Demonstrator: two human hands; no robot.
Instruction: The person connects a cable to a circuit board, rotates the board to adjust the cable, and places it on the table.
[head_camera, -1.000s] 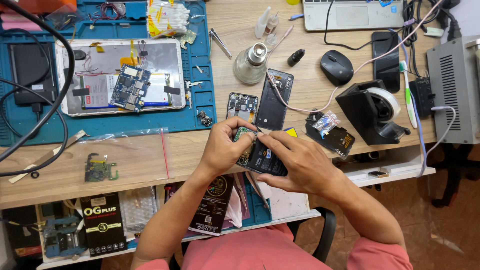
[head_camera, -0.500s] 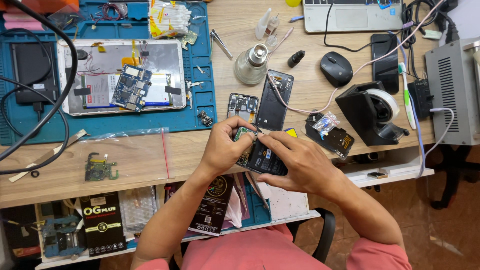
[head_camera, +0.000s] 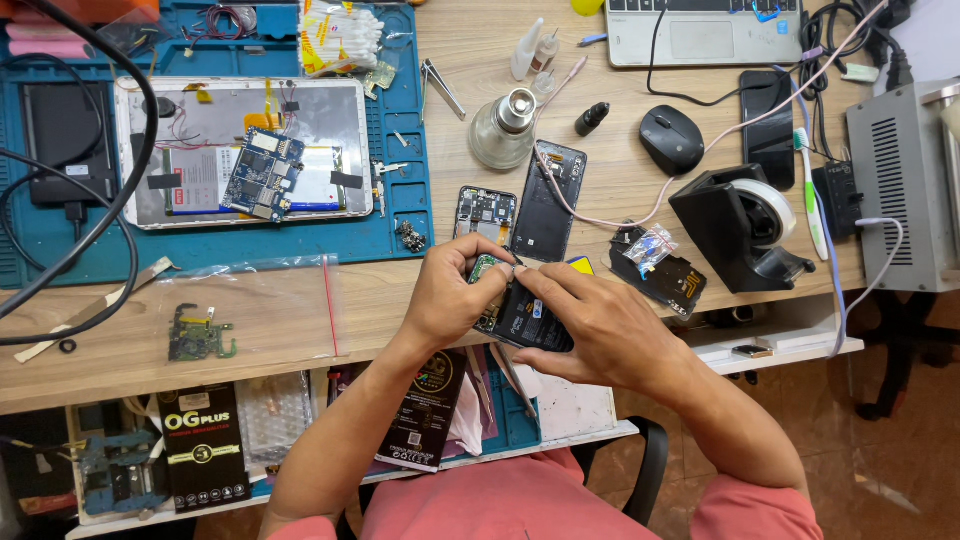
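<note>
My left hand (head_camera: 452, 292) and my right hand (head_camera: 590, 322) meet over the front edge of the wooden desk (head_camera: 300, 320), both gripping an opened black phone (head_camera: 525, 318). A green circuit board shows at the phone's top end, under the fingertips. My left hand holds the phone's left side, thumb over the top. My right hand cups it from the right, its forefinger pressing near the top. Just beyond lie a small phone frame (head_camera: 485, 212) and a black phone back (head_camera: 548, 200).
A blue mat (head_camera: 400, 140) at the left bears an opened tablet (head_camera: 245, 150). A glass burner (head_camera: 500, 130), mouse (head_camera: 671, 138), tape dispenser (head_camera: 740, 228), laptop (head_camera: 705, 30) and grey box (head_camera: 905, 185) stand behind. A green board (head_camera: 200, 333) and plastic bag (head_camera: 260, 300) lie left.
Both hands stay on the phone in about the same spot; only the fingertips at its top end have shifted slightly.
</note>
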